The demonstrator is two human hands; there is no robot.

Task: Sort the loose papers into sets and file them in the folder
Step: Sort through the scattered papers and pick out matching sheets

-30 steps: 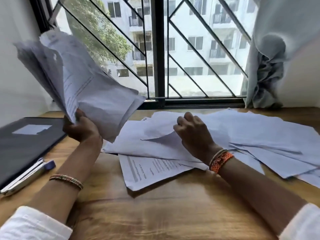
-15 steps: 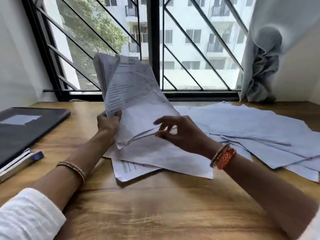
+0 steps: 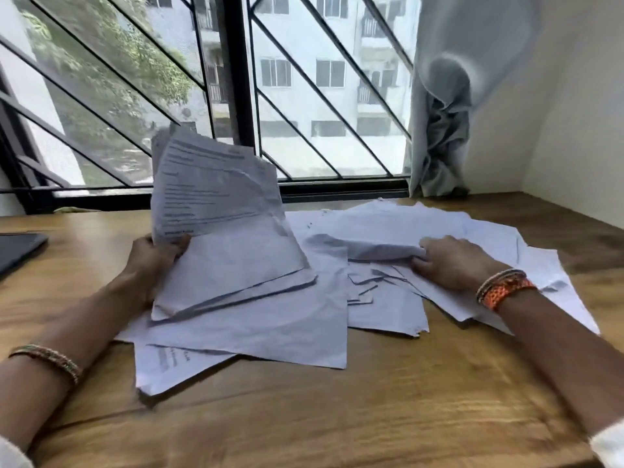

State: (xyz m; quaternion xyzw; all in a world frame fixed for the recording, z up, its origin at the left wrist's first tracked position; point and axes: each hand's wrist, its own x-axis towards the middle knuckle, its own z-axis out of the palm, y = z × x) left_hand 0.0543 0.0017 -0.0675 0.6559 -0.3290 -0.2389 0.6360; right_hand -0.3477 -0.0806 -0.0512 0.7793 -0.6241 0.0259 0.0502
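My left hand (image 3: 157,256) grips a bundle of printed papers (image 3: 216,204), held upright with its lower edge resting on the sheets below. Loose white papers (image 3: 381,224) lie spread over the middle and right of the wooden desk (image 3: 304,417). My right hand (image 3: 452,261) has its fingers curled round the lifted edge of one sheet (image 3: 371,244) in that pile. The dark folder (image 3: 17,251) shows only as a corner at the left edge of the view.
A barred window (image 3: 236,96) runs along the back of the desk. A grey curtain (image 3: 442,130) hangs bunched at the back right beside a white wall. Bare wood lies along the desk's front and left.
The held bundle has come down from high on the left onto the pile in front of me. My right hand has moved right and taken hold of another sheet's edge. The view has swung right.
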